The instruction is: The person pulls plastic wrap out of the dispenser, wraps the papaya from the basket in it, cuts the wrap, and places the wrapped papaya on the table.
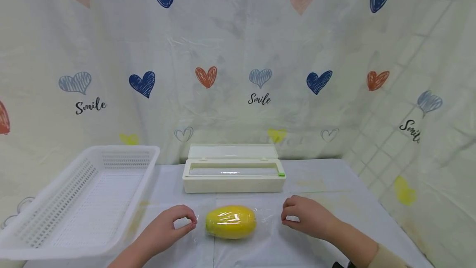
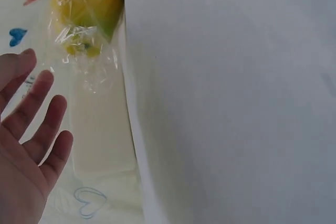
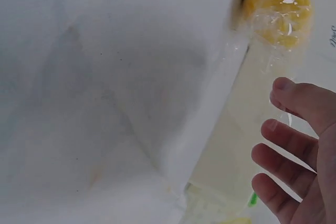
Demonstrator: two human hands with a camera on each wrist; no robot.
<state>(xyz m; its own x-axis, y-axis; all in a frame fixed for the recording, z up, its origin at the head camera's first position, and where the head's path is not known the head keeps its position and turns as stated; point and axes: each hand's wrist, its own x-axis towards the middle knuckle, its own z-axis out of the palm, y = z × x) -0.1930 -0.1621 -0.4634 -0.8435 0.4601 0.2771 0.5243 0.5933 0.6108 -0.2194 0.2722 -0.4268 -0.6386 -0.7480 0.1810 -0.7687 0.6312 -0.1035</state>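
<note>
A yellow, oblong papaya-like fruit (image 1: 231,222), greenish at its left end, lies wrapped in clear plastic wrap (image 1: 263,218) in the head view. The wrap stretches out past both ends of the fruit. On the left, my left hand (image 1: 167,227) pinches the wrap's end between thumb and index finger; its other fingers spread loosely in the left wrist view. My right hand (image 1: 308,217) pinches the opposite end the same way, with thin film showing by the thumb (image 3: 299,98) in the right wrist view.
Behind the fruit stands a white plastic wrap dispenser (image 1: 234,184), lid raised, a roll inside and a green slider at its right. A white plastic basket (image 1: 128,218) sits on the left. A heart-patterned curtain (image 1: 230,115) hangs behind the white-covered table (image 1: 316,177).
</note>
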